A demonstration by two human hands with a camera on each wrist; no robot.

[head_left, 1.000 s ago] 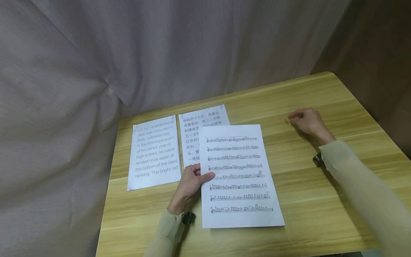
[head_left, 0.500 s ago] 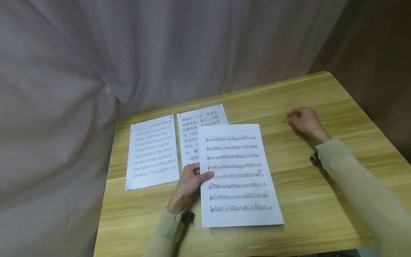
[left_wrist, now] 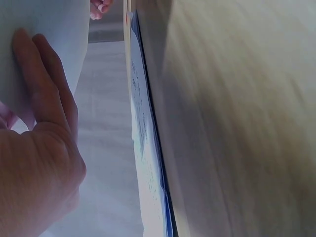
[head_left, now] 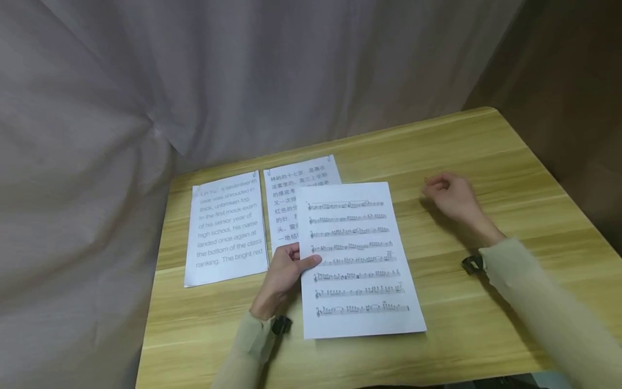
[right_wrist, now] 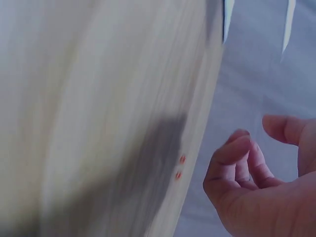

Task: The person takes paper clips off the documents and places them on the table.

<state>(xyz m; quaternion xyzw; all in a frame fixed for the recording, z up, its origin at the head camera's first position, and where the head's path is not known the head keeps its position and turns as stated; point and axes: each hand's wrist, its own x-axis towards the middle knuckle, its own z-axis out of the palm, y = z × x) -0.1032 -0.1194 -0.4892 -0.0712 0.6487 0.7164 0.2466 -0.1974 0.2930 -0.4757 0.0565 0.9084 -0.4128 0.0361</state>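
Currently, your left hand (head_left: 282, 270) pinches the left edge of a white rectangular paper sheet printed with music (head_left: 357, 281), thumb on its face and fingers behind, raised off the yellow-brown wood-grain table (head_left: 486, 146). The sheet's lower edge stops short of the table's near edge, and a stretch of wood runs from its right edge to the table's right side; its upper left part covers some of a white paper page of black Chinese characters (head_left: 283, 208). Your right hand (head_left: 454, 200) hangs over that stretch, well in from the right edge, a narrow gap showing between thumb and bent fingers; two small orange-red clips (right_wrist: 182, 159) lie on the wood near it. Along the far edge hangs a grey cloth curtain (head_left: 272, 81). Just left of the Chinese page, a white paper page of grey English print (head_left: 225, 227) begins "Lin Yu's seventeenth year was shrouded in thick, unbroken fog" and ends at "The bright red". The Chinese page opens with "林屿的十七岁". Your held sheet looks nearly flat, white with eight rows of dark staves, the notes too small to read.
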